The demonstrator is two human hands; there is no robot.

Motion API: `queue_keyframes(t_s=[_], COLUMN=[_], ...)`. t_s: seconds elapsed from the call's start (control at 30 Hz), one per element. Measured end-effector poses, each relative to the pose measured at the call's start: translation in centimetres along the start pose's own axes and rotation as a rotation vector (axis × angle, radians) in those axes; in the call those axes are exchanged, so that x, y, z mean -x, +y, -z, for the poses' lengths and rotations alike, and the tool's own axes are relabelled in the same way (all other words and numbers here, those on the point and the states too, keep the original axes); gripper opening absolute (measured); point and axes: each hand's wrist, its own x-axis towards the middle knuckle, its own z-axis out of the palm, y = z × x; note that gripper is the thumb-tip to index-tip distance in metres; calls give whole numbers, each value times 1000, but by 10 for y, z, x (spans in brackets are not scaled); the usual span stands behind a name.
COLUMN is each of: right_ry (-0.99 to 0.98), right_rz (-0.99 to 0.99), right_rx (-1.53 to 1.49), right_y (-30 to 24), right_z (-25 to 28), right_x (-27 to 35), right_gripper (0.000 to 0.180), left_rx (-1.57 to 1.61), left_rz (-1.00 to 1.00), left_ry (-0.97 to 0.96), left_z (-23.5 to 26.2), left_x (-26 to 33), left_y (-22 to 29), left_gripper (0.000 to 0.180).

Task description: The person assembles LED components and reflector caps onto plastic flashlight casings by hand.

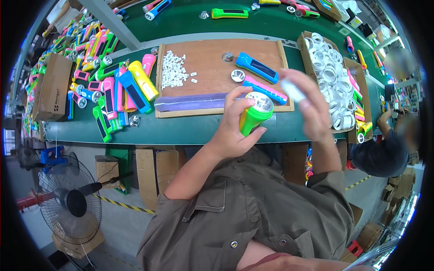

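My left hand (235, 124) is wrapped round a green and yellow flashlight (255, 118), its silvery reflector end tilted up. To the right, my right hand (312, 106) is raised and closed on a white ring (293, 90); motion smears both. Just beyond the hands, a pink and blue flashlight (266, 90) and a blue flashlight with a dark panel (257, 67) lie on a wooden board (208, 58). A loose reflector (228, 57) rests there too. Small white plastic pieces (173, 70) are heaped on the board's left side, above a purple strip (194, 102).
Several colourful flashlights (135, 88) crowd the green bench (190, 128) at left, near a cardboard box (53, 88). A carton of white rings (332, 77) stands at right. A black fan (74, 203) is at lower left. Another person (379, 153) sits at far right.
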Motion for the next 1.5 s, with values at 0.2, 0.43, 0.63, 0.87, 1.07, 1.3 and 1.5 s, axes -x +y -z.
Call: queue_keyframes(t_s=[0.2, 0.43, 0.63, 0.87, 1.07, 1.3, 1.5], right_ry=[-16, -102, -108, 43, 4, 6, -3], right_rz=[196, 263, 361, 317, 256, 266, 360], right_rx=[91, 207, 323, 406, 113, -288, 83], right_y=[-4, -11, -33, -34, -20, -18, -26], right_z=[-45, -43, -33, -45, -36, -33, -13], right_x=[-7, -14, -27, -27, -32, -23, -38], right_gripper=[56, 65, 59, 50, 48, 47, 42], left_rx=[-77, -183, -200, -245, -37, 1092, 361], left_rz=[-118, -293, -288, 43, 58, 617, 374], left_ry=[28, 59, 123, 133, 23, -275, -34], left_z=[-4, 3, -2, -8, 5, 2, -6], left_x=[-11, -17, -25, -37, -52, -46, -44], left_y=[8, 14, 24, 35, 39, 72, 57], left_gripper=[77, 80, 93, 65, 44, 36, 50])
